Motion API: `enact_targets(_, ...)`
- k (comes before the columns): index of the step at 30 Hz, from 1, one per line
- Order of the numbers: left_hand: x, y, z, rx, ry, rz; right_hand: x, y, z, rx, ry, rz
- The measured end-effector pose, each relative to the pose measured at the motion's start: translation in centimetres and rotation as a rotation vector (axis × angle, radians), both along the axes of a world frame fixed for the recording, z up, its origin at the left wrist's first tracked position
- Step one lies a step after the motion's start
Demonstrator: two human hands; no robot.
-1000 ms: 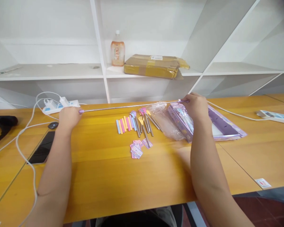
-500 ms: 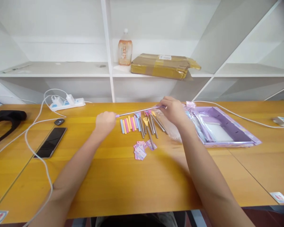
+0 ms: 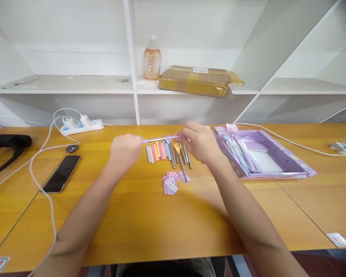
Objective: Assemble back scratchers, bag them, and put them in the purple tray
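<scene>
Between my two hands runs a telescopic back scratcher (image 3: 160, 139), a thin metal rod with purple ends. My left hand (image 3: 126, 149) is a fist around its purple handle. The other end is pinched in my right hand (image 3: 200, 140), which is blurred and hides the scratcher's head. Below the rod lies a row of pink, yellow and blue handles (image 3: 158, 151). Beside the row are several metal rods with hand-shaped heads, one with a yellow head (image 3: 177, 147). Small printed cards (image 3: 170, 184) lie in a loose pile nearer me.
At the right stands a purple box (image 3: 298, 161) with wrapped scratchers (image 3: 243, 152) in it. A phone (image 3: 62, 174), a mouse (image 3: 72, 148), a power strip (image 3: 88, 126) and white cables are on the left. The shelf holds a bottle (image 3: 152, 61) and a taped carton (image 3: 194, 80).
My right hand has moved left toward my left hand, and the back scratcher's rod between them is shorter. My left hand has shifted slightly left.
</scene>
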State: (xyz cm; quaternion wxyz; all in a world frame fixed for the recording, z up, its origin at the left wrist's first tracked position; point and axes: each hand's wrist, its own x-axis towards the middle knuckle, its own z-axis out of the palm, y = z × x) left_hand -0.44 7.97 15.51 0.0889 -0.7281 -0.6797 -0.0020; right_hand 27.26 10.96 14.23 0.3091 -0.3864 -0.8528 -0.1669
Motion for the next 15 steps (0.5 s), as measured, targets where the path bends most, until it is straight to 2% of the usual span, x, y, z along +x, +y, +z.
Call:
enact_targets(5,1.0,-0.5,-1.0,0.017,-0.014,-0.043,-2.5,-1.4,-0.6,0.015,-0.058,-0.049)
enact_targets(11,0.5,0.1,-1.6,-0.018,0.007,-0.072,-2.2,-0.4,-1.3,-0.115,-0.075,-0.003)
enact_targets(15,0.5,0.1,-1.7,-0.009,0.009,-0.081,-1.9,-0.4,-1.1,-0.137,-0.065,0.000)
